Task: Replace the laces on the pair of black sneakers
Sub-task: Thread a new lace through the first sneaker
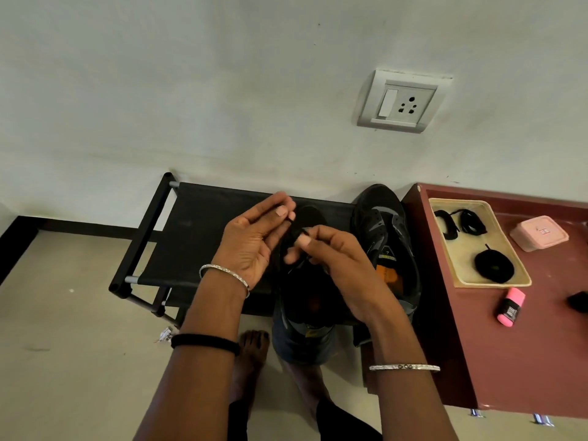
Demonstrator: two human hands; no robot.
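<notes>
**Q:** What is the step, and how should it be done well?

**A:** Reading left to right: a black shoe rack (197, 237) with a fabric shelf fills the centre left. In front of it the left hand (251, 240) and right hand (334, 259) work a black lace (294, 232) at mid-frame, right over a black sneaker (302, 300) resting on the rack's front edge. This looks like threading or drawing the lace at that shoe. To do it well, keep the lace flat and untwisted. Hold it close to its tip so it can be aimed at an eyelet, and keep the two sides even in length. Black on black hides the eyelets here, so feeling for them may help.

**Q:** How do the hands hold it?

**A:** The left hand is mostly open, palm towards the camera, fingers nearly straight. Its thumb and fingertips appear to pinch the upper end of the lace. The right hand is more curled, and its thumb presses the lace against the forefinger. Neither hand seems to touch the shoe below.

**Q:** Where is everything else for the task?

**A:** The second sneaker (381, 230) lies just right of the hands, toe towards the wall. Further right, a maroon tabletop (509, 361) carries a beige tray (458, 249) holding coiled black laces (494, 265). A pink box (539, 233) and a pink highlighter (510, 308) lie beside the tray.
</notes>
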